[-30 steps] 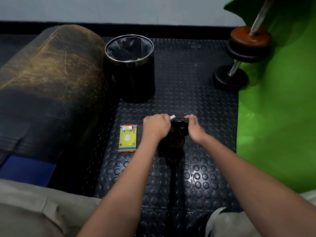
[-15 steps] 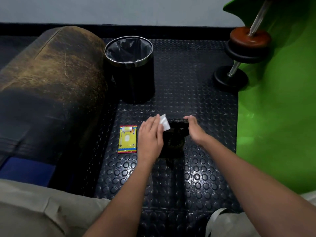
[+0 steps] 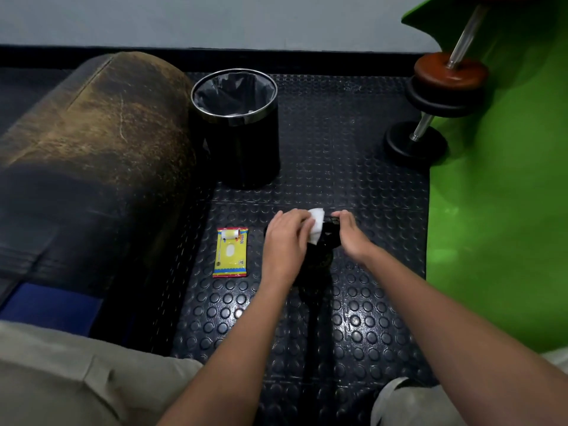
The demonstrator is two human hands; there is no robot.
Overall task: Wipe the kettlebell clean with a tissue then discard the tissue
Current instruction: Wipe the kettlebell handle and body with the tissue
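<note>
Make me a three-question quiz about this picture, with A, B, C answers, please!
1. Where does the tissue packet lie?
A. left of the left hand
B. inside the bin
C. on the dumbbell

2. What colour is the tissue?
A. green
B. white
C. blue

3. What is the right hand doing?
A. waving
B. holding the kettlebell handle
C. lifting the bin

Answers: 1 A, the packet lies flat on the studded mat beside that hand. 2 B, it shows white against the black kettlebell. 3 B, its fingers curl round the handle.

Dim scene; glare on studded floor mat (image 3: pixel 353 318); wide-angle bending at edges.
</note>
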